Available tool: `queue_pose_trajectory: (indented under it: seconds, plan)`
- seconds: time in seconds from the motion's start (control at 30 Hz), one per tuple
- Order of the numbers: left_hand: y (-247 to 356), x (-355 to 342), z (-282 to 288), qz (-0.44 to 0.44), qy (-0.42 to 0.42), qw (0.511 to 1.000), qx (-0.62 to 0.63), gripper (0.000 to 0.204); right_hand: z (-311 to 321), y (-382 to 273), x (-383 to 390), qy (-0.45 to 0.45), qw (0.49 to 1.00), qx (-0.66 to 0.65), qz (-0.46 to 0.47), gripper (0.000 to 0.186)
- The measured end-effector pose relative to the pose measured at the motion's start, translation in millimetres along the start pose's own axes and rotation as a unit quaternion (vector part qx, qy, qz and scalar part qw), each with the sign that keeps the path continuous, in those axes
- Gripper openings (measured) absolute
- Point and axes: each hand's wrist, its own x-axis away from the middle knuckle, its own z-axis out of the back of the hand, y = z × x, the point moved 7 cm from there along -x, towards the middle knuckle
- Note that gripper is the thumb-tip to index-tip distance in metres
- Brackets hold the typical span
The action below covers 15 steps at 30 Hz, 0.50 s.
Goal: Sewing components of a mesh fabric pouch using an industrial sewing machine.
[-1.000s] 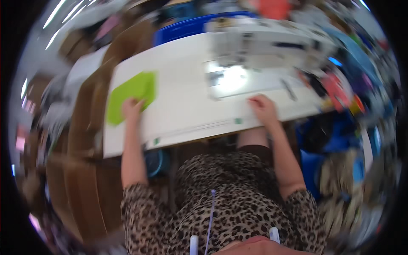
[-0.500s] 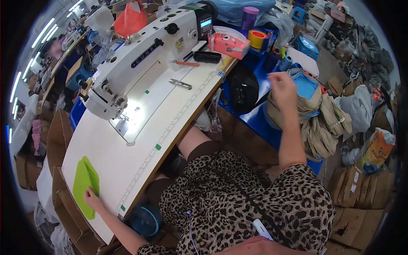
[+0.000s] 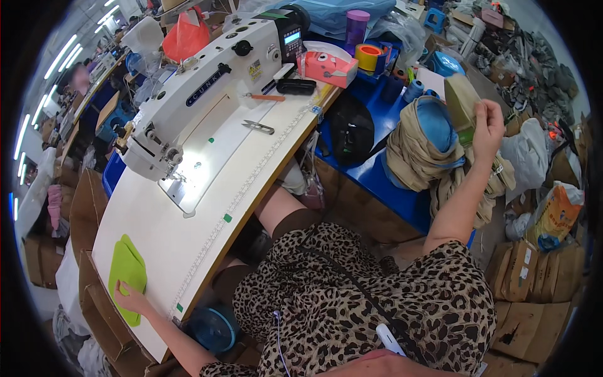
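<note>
My left hand (image 3: 130, 298) rests at the lower edge of a small stack of lime-green fabric pieces (image 3: 127, 261) on the near left of the sewing table; its fingers are slightly apart. Raised out to the right, my right hand (image 3: 488, 130) pinches a khaki fabric piece (image 3: 461, 102) between thumb and fingers. That piece stands upright above a bundle of beige fabric pieces with blue lining (image 3: 411, 147). A bit of green shows below it. The white sewing machine (image 3: 207, 88) stands ahead, its lamp lighting the needle area.
Small snips (image 3: 258, 127), an orange-handled tool (image 3: 267, 97) and a black case (image 3: 296, 86) lie by the machine. A pink tissue box (image 3: 328, 68) sits at the table's far corner. A black bag (image 3: 352, 131) and thread spools (image 3: 413, 91) are on the blue surface at right.
My right hand has moved right across the beige bundle and now holds up a khaki piece. My left hand has loosened its pinch, and the green pieces lie flatter.
</note>
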Motion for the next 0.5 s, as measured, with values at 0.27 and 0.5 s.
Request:
queue_pose_trajectory:
  seconds: [0.27,0.5]
  plan:
    - [224.5,42.4,65.2,-0.001,-0.177,0.863,0.474,0.05,-189.8,-187.5,63.7,-0.424,0.884,-0.14,0.139,0.015]
    - [385.4,108.9,71.0,-0.003,-0.565,0.668,0.485,0.071,-319.7,-270.8,181.6,-0.656,0.684,-0.28,0.154,0.022]
